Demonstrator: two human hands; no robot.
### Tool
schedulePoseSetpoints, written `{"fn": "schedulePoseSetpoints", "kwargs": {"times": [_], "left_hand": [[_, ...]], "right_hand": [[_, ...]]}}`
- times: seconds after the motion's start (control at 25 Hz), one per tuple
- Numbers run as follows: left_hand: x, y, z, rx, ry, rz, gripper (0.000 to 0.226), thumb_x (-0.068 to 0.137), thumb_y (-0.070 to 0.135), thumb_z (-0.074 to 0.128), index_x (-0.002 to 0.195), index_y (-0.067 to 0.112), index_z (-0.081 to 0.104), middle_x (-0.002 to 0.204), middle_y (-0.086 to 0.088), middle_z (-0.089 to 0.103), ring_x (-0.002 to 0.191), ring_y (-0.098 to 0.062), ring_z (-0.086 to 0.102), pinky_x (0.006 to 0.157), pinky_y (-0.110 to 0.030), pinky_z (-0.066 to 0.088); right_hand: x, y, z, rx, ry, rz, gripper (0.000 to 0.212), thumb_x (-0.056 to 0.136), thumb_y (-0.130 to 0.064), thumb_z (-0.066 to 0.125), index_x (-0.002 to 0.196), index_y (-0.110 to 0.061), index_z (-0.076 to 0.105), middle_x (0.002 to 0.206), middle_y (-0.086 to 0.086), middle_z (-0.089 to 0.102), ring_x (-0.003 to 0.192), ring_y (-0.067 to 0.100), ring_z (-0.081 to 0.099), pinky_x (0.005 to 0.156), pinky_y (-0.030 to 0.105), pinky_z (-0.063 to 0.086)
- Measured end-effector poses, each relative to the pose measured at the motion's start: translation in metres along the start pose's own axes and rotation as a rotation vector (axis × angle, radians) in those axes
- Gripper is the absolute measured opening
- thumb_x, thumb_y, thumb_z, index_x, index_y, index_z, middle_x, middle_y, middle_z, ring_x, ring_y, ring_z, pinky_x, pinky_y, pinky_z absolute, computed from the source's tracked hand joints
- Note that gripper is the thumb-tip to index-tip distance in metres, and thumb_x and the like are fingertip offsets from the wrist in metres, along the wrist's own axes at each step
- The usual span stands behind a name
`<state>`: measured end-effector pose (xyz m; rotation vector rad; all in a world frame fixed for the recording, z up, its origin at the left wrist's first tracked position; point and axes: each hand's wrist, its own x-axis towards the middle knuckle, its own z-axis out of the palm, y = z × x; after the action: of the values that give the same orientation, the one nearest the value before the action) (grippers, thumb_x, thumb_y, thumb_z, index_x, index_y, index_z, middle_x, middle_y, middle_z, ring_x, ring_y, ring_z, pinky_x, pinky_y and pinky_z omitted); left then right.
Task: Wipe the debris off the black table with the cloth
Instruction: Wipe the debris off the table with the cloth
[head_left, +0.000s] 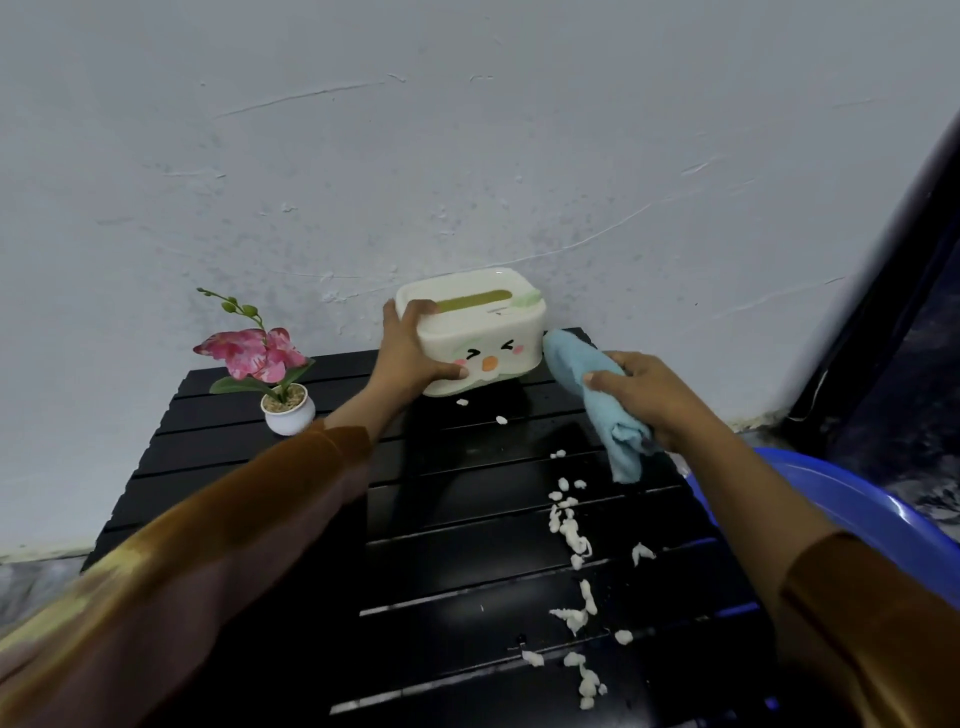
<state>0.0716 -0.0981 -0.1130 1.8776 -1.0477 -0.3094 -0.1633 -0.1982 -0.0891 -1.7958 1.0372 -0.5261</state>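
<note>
A black slatted table (249, 467) stands against a pale wall. White scraps of debris (569, 530) lie in a ragged line down its right half, with two small bits near the back. My right hand (649, 400) grips a light blue cloth (576, 384) at the table's back right, one end hanging down. My left hand (410, 353) grips the left end of a cream tissue box (498, 332) with a cartoon face and holds it tilted, lifted off the table at the back.
A small white pot with a pink artificial orchid (270, 364) stands at the table's back left. A blue plastic basin (852, 504) sits just past the right edge. A dark panel (904, 312) leans at the far right.
</note>
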Motion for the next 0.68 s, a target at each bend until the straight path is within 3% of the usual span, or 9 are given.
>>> {"fn": "schedulePoseSetpoints", "kwargs": {"times": [0.12, 0.2, 0.32, 0.48, 0.56, 0.68], "left_hand": [[0.014, -0.003, -0.022, 0.1, -0.007, 0.034, 0.082, 0.057, 0.011, 0.088, 0.126, 0.012, 0.044, 0.138, -0.013, 0.032, 0.12, -0.029, 0.044, 0.096, -0.029, 0.04], [0.021, -0.004, -0.031, 0.126, -0.005, 0.056, 0.082, 0.056, 0.013, 0.089, 0.126, 0.013, 0.044, 0.135, -0.013, 0.037, 0.118, -0.029, 0.046, 0.094, -0.033, 0.041], [0.031, -0.003, -0.043, 0.123, -0.008, 0.089, 0.083, 0.057, 0.014, 0.089, 0.126, 0.013, 0.044, 0.134, -0.011, 0.039, 0.113, -0.025, 0.046, 0.093, -0.032, 0.042], [0.036, -0.008, -0.05, 0.078, -0.004, 0.102, 0.08, 0.057, 0.017, 0.089, 0.122, 0.019, 0.043, 0.131, -0.01, 0.044, 0.111, -0.025, 0.049, 0.095, -0.038, 0.047], [0.036, -0.008, -0.053, 0.051, -0.005, 0.089, 0.081, 0.052, 0.025, 0.091, 0.117, 0.026, 0.043, 0.129, -0.011, 0.046, 0.112, -0.028, 0.052, 0.095, -0.045, 0.049], [0.037, -0.004, -0.054, 0.018, -0.027, 0.054, 0.083, 0.037, 0.046, 0.084, 0.107, 0.037, 0.04, 0.127, -0.01, 0.048, 0.112, -0.031, 0.055, 0.092, -0.051, 0.051]], "right_hand": [[0.054, 0.014, -0.004, -0.268, 0.056, -0.102, 0.021, 0.085, -0.017, 0.059, 0.1, -0.004, 0.066, 0.088, 0.011, 0.062, 0.077, 0.022, 0.056, 0.06, 0.025, 0.042], [0.091, 0.033, -0.002, -0.504, 0.1, -0.08, 0.037, 0.081, -0.026, 0.057, 0.114, -0.011, 0.064, 0.115, 0.015, 0.057, 0.092, 0.027, 0.057, 0.079, 0.033, 0.045], [0.123, 0.058, 0.013, -0.756, 0.129, 0.025, 0.047, 0.091, -0.031, 0.05, 0.137, -0.026, 0.045, 0.147, 0.006, 0.031, 0.124, 0.034, 0.042, 0.103, 0.043, 0.033], [0.145, 0.06, 0.04, -0.909, 0.116, 0.038, 0.059, 0.092, -0.047, 0.044, 0.144, -0.027, 0.027, 0.156, 0.009, 0.016, 0.13, 0.041, 0.028, 0.108, 0.046, 0.026], [0.148, 0.059, 0.045, -0.987, 0.106, 0.012, 0.06, 0.092, -0.049, 0.044, 0.144, -0.024, 0.028, 0.153, 0.011, 0.023, 0.127, 0.042, 0.032, 0.106, 0.045, 0.028], [0.133, 0.062, 0.046, -1.051, 0.049, -0.168, 0.055, 0.094, -0.045, 0.042, 0.144, -0.026, 0.031, 0.152, 0.01, 0.029, 0.123, 0.038, 0.038, 0.102, 0.042, 0.034]]}}
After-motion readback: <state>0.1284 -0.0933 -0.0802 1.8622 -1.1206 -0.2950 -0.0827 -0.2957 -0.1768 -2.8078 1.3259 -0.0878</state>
